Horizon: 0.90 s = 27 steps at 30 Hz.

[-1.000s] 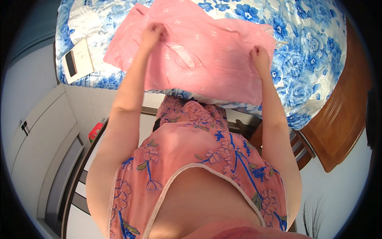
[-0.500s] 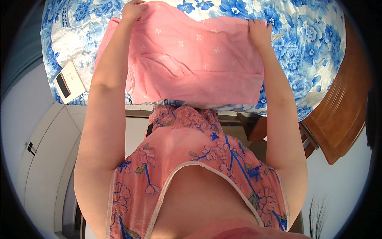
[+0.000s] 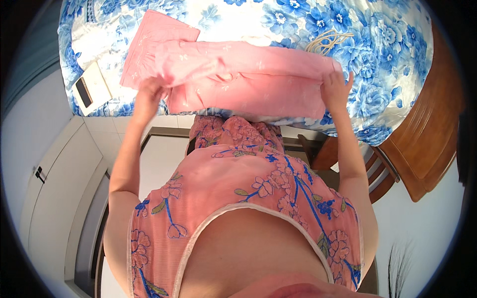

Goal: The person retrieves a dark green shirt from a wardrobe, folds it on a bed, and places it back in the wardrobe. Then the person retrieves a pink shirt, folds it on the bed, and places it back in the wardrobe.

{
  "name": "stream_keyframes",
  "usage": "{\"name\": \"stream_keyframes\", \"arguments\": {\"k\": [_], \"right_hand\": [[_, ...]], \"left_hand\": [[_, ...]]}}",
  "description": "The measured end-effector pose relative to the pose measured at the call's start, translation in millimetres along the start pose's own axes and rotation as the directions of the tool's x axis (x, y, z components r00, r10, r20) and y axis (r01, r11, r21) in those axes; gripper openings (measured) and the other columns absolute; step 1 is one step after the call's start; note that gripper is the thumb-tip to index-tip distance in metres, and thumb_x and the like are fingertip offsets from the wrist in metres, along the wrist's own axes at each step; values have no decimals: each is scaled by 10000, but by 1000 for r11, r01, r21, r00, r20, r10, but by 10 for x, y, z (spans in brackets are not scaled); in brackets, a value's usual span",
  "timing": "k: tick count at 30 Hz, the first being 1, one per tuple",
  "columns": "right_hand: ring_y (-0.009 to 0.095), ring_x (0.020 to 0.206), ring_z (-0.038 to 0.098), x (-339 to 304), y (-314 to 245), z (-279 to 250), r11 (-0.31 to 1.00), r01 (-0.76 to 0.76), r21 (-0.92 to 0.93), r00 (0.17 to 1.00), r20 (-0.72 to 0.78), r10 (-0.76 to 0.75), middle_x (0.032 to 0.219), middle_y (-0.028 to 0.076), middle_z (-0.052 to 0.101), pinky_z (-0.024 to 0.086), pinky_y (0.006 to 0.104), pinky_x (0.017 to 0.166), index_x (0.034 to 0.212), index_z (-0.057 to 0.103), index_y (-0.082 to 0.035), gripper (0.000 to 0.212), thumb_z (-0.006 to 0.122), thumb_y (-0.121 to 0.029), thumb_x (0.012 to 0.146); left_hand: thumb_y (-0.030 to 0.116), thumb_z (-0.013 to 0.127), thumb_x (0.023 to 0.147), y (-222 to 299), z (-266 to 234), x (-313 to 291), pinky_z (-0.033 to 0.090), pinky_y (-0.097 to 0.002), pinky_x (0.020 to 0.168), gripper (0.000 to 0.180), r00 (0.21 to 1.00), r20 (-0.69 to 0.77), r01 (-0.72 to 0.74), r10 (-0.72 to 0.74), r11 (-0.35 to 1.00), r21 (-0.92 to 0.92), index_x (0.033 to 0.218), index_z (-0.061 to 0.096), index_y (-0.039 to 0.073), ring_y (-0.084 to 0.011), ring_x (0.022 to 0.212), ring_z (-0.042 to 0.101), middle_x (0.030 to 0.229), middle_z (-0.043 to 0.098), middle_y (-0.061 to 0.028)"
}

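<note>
A pink garment with small white bow prints lies folded lengthwise into a wide band along the near side of the bed. A separate-looking flap of the same pink cloth spreads out at its far left. My left hand is closed at the near left edge of the cloth, its fingertips pinching the fabric. At the other end, my right hand grips the garment's right edge between thumb and fingers, with one finger sticking out. Which part of the garment each end is, I cannot tell.
The bed cover is white with blue flowers. Beyond the garment's right end lies a looped cream cord. A flat white box with a dark rectangle rests at the left. A brown wooden chair stands to the right, and a white cabinet at the left.
The far part of the garment has been folded over toward me, making a narrower band and uncovering the cord. My left hand came down and nearer; my right hand moved slightly nearer.
</note>
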State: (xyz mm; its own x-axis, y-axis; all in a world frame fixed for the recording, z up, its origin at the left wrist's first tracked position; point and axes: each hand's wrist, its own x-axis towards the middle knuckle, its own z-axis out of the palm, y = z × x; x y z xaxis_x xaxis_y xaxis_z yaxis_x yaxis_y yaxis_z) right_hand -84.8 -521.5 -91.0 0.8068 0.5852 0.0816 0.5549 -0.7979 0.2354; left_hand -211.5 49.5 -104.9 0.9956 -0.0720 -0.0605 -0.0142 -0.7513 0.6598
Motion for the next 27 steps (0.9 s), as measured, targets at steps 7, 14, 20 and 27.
{"name": "stream_keyframes", "arguments": {"k": [7, 14, 20, 27], "right_hand": [[299, 966, 631, -452, -413, 591, 996, -21, 87, 966, 260, -2, 931, 91, 626, 419, 589, 970, 990, 640, -114, 155, 616, -150, 842], [343, 992, 649, -257, -394, 341, 958, -207, 201, 795, 605, 45, 1042, 134, 667, 490, 508, 876, 1115, 633, -87, 265, 631, -220, 886], [281, 1095, 615, 346, -141, 658, 990, -27, 140, 995, -87, 39, 1106, 134, 657, 455, 580, 927, 1197, 627, -111, 301, 602, -231, 921], [266, 1043, 617, 403, 95, 864, 992, -98, 76, 969, 233, 78, 990, 77, 674, 438, 534, 935, 989, 664, -106, 148, 566, -203, 937]], "left_hand": [[19, 690, 750, -215, 784, -275, 525, -423, 886, 354, 993, 50, -121, 111, 948, 294, 1099, 724, 73, -340, 1006, 628, 1104, 675, -130], [96, 727, 770, -279, 495, -187, 525, -438, 859, 312, 999, -43, -8, 21, 958, 286, 1081, 719, 82, -361, 990, 632, 1096, 662, -140], [170, 708, 835, -495, 327, 754, 522, -440, 853, 275, 924, -304, -89, 233, 903, 420, 1102, 719, 105, -355, 982, 647, 1056, 673, -142], [257, 687, 900, -784, 485, 1217, 529, -415, 823, 286, 925, -255, 281, -281, 959, -37, 1107, 709, 60, -329, 886, 690, 964, 739, -138]]}}
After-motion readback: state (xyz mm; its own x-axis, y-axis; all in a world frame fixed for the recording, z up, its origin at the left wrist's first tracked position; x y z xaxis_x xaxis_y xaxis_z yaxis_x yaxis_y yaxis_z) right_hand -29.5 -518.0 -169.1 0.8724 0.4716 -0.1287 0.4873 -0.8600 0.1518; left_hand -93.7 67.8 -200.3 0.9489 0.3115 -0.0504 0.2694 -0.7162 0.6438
